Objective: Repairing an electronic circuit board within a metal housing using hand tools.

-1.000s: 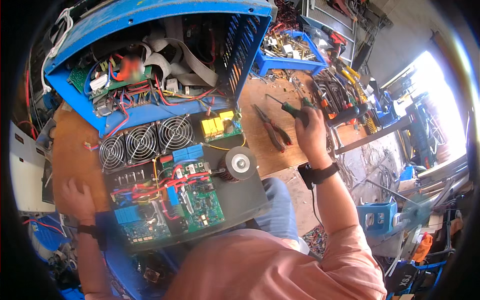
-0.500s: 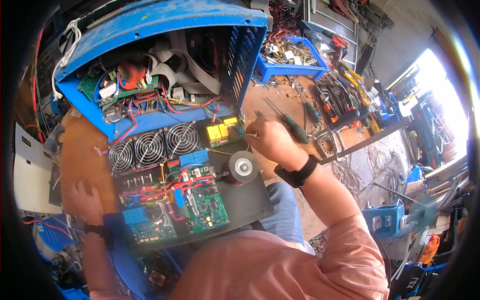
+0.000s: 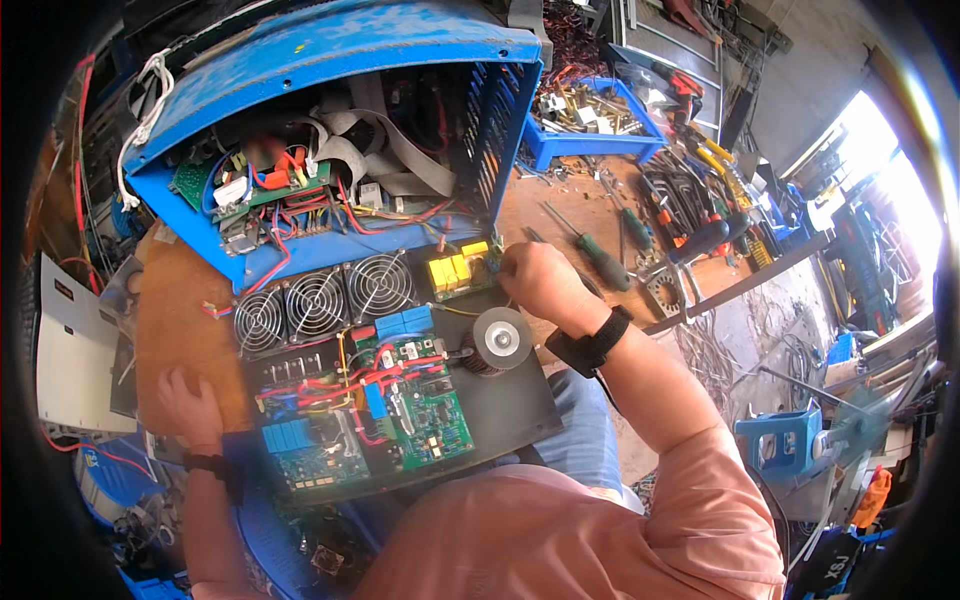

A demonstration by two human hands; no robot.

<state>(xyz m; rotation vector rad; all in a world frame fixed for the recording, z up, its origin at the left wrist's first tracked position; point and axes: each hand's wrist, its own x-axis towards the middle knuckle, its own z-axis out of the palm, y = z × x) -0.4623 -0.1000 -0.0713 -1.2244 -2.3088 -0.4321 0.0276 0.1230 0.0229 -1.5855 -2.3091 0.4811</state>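
Note:
My right hand (image 3: 550,287) is closed, its fingers bent together at the right end of a small circuit board with yellow block components (image 3: 459,270). What sits between those fingertips is hidden. That board lies on a dark metal plate (image 3: 510,415), beside a round coil with a silver top (image 3: 500,340). Three fans with wire guards (image 3: 316,299) line the plate's far edge, and larger green circuit boards (image 3: 432,420) with red wires fill its near left part. My left hand (image 3: 190,408) rests with fingers spread on the wooden tabletop (image 3: 190,310), left of the plate.
A blue metal housing (image 3: 345,52), open at the front with boards and ribbon cables inside, stands behind the plate. To the right lie green-handled screwdrivers (image 3: 603,262), several other tools and a blue tray of metal parts (image 3: 590,146). A white box (image 3: 80,350) is at far left.
The whole view has shifted slightly to the right and down. Both hands keep about the same places against the plate and the tabletop.

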